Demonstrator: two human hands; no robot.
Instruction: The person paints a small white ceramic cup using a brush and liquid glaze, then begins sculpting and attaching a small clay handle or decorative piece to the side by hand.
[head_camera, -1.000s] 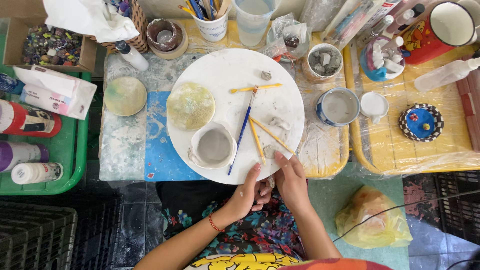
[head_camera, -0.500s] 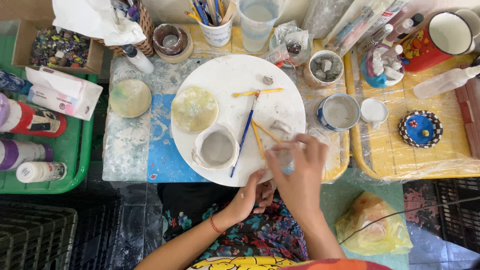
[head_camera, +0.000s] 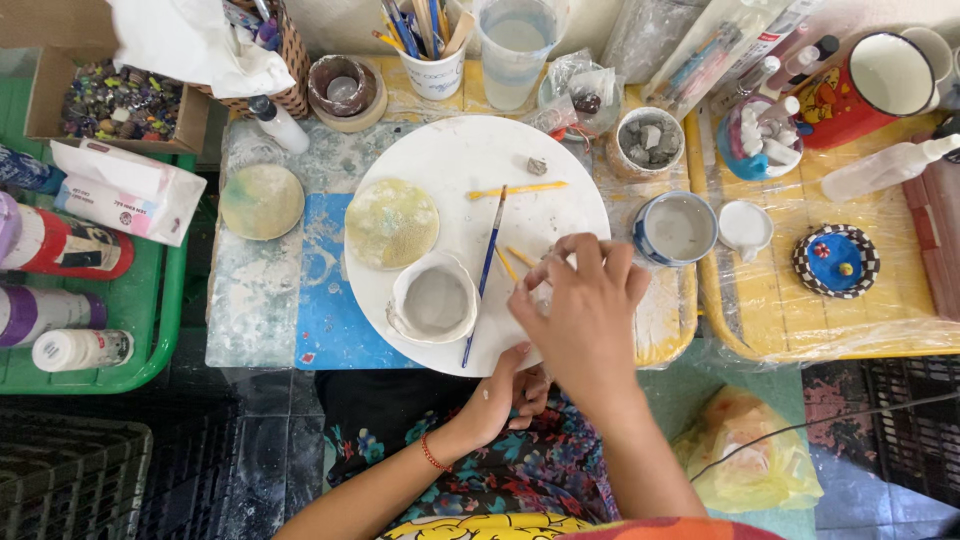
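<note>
The tabletop (head_camera: 260, 310) carries a round white board (head_camera: 470, 160), on it a grey clay bowl (head_camera: 432, 300), a blue-handled brush (head_camera: 487, 270) and thin yellow sticks (head_camera: 515, 189); the right hand (head_camera: 585, 315) hovers over the board's right side, fingers curled down toward small bits there, though whether it grips anything cannot be told; the left hand (head_camera: 510, 390) rests loosely curled at the board's near edge, holding nothing visible; a light fingertip pinch would probably serve best, away from the soft bowl.
</note>
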